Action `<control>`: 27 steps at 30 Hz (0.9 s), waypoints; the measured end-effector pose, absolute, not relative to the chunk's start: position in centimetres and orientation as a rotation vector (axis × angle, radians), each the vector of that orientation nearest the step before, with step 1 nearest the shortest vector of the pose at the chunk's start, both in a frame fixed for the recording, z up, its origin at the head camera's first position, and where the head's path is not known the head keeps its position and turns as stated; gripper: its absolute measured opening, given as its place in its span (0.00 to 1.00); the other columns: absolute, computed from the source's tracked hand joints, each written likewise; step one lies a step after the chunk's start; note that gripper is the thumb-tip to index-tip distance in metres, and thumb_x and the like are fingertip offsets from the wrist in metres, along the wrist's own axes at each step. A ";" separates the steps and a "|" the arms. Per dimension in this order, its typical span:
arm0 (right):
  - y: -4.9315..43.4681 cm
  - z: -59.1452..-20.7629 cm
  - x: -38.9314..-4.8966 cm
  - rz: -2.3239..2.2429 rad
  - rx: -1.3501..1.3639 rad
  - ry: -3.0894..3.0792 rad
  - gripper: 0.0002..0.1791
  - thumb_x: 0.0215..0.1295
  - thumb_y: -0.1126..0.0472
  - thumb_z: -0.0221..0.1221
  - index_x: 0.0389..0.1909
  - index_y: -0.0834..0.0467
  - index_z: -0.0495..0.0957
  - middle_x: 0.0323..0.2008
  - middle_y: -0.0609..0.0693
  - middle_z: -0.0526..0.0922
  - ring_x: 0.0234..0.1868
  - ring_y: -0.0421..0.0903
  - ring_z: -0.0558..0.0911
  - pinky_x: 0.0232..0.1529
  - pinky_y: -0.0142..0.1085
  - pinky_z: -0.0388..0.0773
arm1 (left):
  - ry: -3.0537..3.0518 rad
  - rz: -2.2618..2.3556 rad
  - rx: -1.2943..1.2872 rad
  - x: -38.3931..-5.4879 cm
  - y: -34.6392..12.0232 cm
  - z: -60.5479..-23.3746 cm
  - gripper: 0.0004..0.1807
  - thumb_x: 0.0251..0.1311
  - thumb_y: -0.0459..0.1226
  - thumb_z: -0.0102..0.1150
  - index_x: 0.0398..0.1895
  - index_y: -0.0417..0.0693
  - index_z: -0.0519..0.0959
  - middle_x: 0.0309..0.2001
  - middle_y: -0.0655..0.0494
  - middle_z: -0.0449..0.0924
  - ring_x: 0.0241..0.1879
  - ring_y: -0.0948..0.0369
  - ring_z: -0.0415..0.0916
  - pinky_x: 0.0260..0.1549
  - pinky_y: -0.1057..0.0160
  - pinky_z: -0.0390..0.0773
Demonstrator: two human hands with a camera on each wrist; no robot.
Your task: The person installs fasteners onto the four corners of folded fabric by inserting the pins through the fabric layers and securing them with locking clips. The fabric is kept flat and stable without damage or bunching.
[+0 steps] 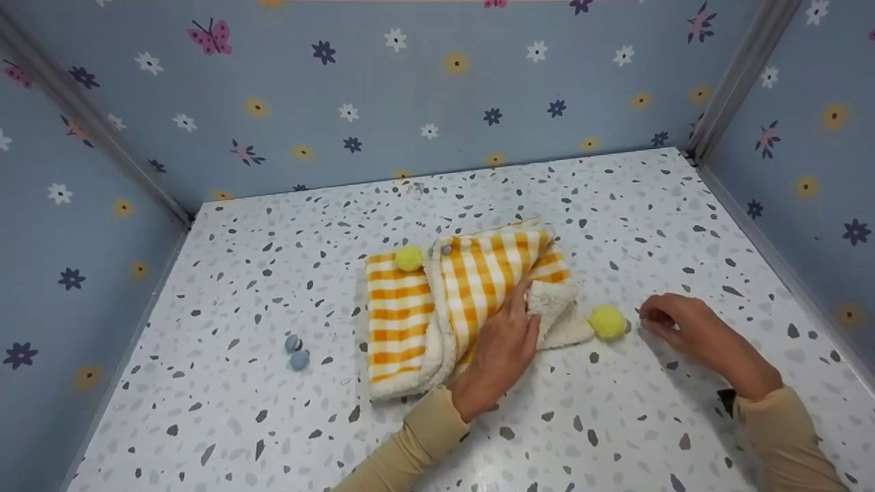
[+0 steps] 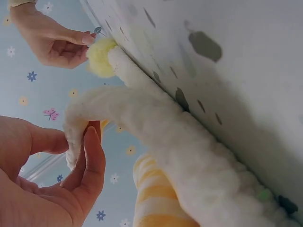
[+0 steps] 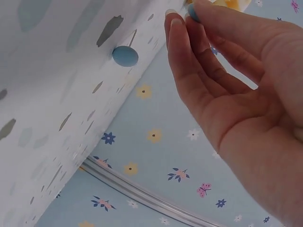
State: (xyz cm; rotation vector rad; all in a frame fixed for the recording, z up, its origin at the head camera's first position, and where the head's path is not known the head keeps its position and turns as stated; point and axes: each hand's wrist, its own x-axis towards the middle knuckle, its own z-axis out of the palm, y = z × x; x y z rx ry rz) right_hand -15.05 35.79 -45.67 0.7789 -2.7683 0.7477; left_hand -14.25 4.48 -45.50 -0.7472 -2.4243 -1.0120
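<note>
A yellow-and-white checked blanket (image 1: 400, 321) with a fleecy cream underside lies folded on the table. My left hand (image 1: 502, 345) is on its right part. In the left wrist view, that hand's thumb and fingers pinch a turned-up fleece edge (image 2: 73, 123). Yellow pom-poms sit at two corners, one at the upper left (image 1: 409, 259) and one at the right (image 1: 607, 322). Just right of the latter is my right hand (image 1: 711, 342), its fingers curled in. Between its thumb and fingertips it pinches a small blue button-like piece (image 3: 192, 13), mostly hidden by the fingers.
Two small blue rounded pieces (image 1: 297, 352) lie on the speckled table (image 1: 260, 273) left of the blanket. Another blue dot (image 1: 446, 250) shows on the folded flap. A blue disc (image 3: 125, 56) lies near the table's edge. Flower-patterned panels (image 1: 437, 89) enclose the back and sides.
</note>
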 end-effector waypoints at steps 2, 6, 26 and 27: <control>35.6 -45.4 -15.0 0.770 0.751 -2.819 0.10 0.58 0.77 0.68 0.37 0.62 0.83 0.32 0.46 0.84 0.33 0.43 0.82 0.35 0.38 0.82 | -2.423 -1.006 -0.743 -14.3 4.4 -45.5 0.27 0.72 0.30 0.57 0.71 0.31 0.64 0.59 0.38 0.80 0.29 0.60 0.74 0.31 0.64 0.80; 35.1 -44.9 -15.1 0.801 0.726 -2.869 0.08 0.62 0.74 0.68 0.36 0.60 0.82 0.32 0.44 0.84 0.35 0.43 0.83 0.37 0.39 0.82 | -2.421 -1.011 -0.745 -14.4 4.4 -45.4 0.25 0.72 0.30 0.57 0.69 0.32 0.66 0.63 0.39 0.78 0.28 0.60 0.73 0.29 0.64 0.78; 31.1 -43.5 -16.9 0.745 1.056 -2.609 0.13 0.57 0.76 0.70 0.37 0.58 0.80 0.33 0.44 0.82 0.34 0.40 0.82 0.33 0.40 0.82 | -2.420 -0.993 -0.740 -14.5 4.2 -45.2 0.21 0.72 0.27 0.53 0.67 0.40 0.71 0.48 0.46 0.77 0.29 0.59 0.70 0.24 0.66 0.72; 30.9 -43.4 -17.0 0.746 1.069 -2.607 0.13 0.57 0.76 0.70 0.37 0.58 0.80 0.33 0.45 0.82 0.35 0.40 0.82 0.34 0.41 0.82 | -2.418 -0.995 -0.737 -14.5 4.2 -45.2 0.21 0.72 0.27 0.53 0.67 0.40 0.71 0.47 0.46 0.77 0.28 0.59 0.68 0.23 0.67 0.70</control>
